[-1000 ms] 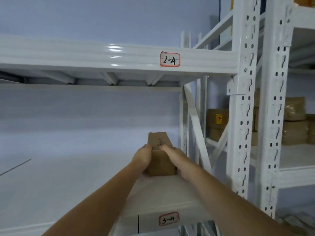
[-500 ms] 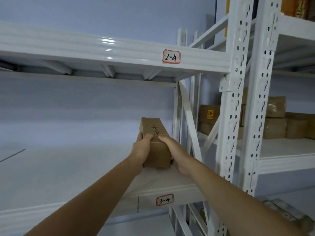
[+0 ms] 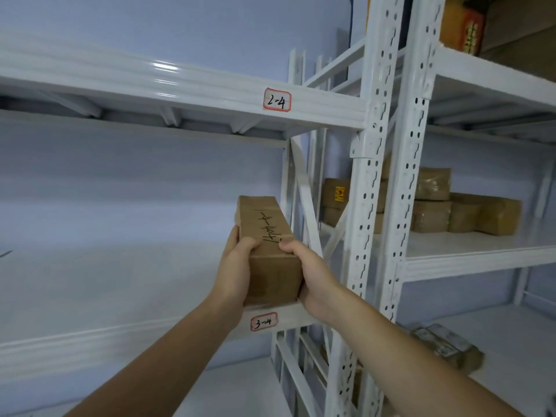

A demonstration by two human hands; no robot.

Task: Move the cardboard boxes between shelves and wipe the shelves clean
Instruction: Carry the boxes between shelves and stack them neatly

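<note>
cardboard box (image 3: 267, 245): frame centre, between both hands | left hand (image 3: 234, 275): grips its left side | right hand (image 3: 313, 278): grips its right side

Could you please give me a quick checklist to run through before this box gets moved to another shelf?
1. Left hand grips the cardboard box: ok.
2. Right hand grips its other side: ok.
3. Box clear of the 3-4 shelf: cannot tell, its underside is hidden.
4. Box clear of the white upright to its right: ok, a gap shows.
5. Surface of the 2-4 shelf free to receive it: cannot tell, only the shelf's front beam shows.
</note>
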